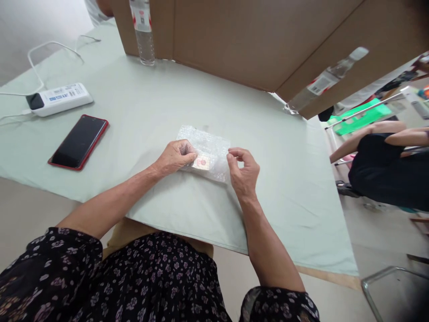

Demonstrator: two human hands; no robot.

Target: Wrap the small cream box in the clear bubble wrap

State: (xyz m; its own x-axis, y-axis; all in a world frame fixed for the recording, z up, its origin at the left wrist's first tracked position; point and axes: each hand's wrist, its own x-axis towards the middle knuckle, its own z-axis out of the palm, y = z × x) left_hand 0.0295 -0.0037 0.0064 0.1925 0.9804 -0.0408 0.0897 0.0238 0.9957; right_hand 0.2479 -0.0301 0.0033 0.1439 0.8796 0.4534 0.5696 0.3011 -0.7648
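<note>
Pale cloth (284,179) bears wrap (216,145), box (203,162) on or inside it. My left hand (174,157) pinches the box, likely steadying; my right hand (246,173), nearly closed, meets the wrap's edge, grip unclear. Gentleness seems needed next.

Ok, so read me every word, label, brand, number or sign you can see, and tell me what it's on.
Nothing is legible.
White block with cables: blue and dark print, too blurred.
Left bottle: red-and-white label, too small.
Right bottle: red-and-white label, too small.
Small pale item at the bubble wrap: reddish mark, unreadable.
</note>
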